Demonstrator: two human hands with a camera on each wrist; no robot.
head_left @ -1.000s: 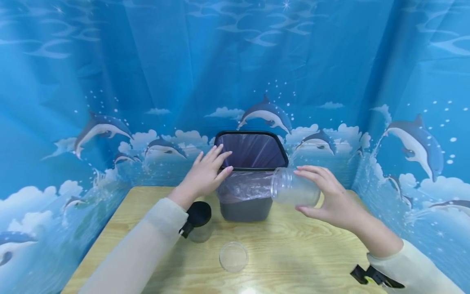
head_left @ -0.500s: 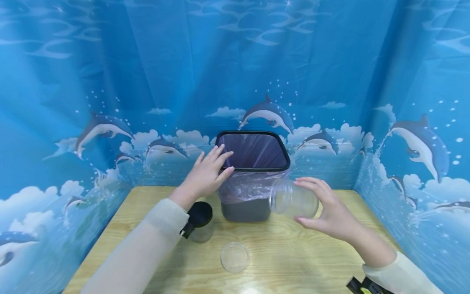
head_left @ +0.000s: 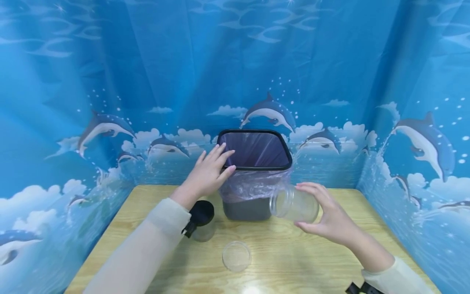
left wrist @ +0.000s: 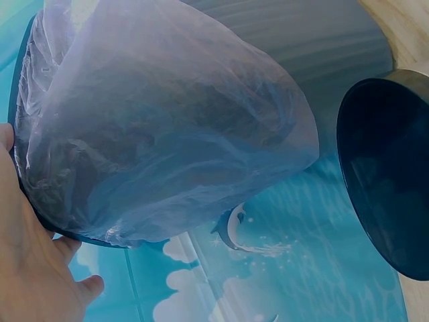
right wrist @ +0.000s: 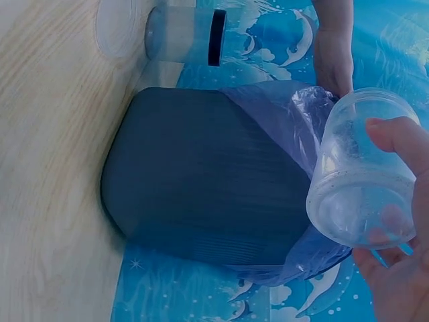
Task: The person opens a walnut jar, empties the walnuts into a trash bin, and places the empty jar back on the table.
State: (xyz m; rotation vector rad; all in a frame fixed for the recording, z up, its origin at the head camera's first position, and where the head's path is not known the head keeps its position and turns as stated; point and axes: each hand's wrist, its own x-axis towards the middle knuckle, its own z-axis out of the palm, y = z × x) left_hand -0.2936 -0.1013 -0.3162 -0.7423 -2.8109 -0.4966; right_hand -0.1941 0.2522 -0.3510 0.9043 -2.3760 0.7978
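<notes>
A grey bin (head_left: 247, 210) stands on the table, lined with a thin purplish bag (head_left: 253, 185) under a black rim (head_left: 260, 168). My left hand (head_left: 205, 173) rests at the rim's left side, its fingers straight and spread. In my right hand (head_left: 332, 216), a clear jar (head_left: 297, 204) is gripped between thumb and fingers. The jar lies on its side in the air, its lidless mouth toward the bin, just right of the bin's front. Small dark specks show near the base of the jar (right wrist: 362, 194) in the right wrist view.
A clear round disc, perhaps a lid (head_left: 236, 256), lies flat near the table's front. Another clear jar with a black lid (head_left: 202, 213) stands upright beside the bin, partly under my left forearm. A dolphin-patterned blue curtain (head_left: 165, 81) surrounds the wooden table (head_left: 293, 261).
My right hand has lowered the jar from beside the bin's rim to below it. The left hand keeps its place on the rim.
</notes>
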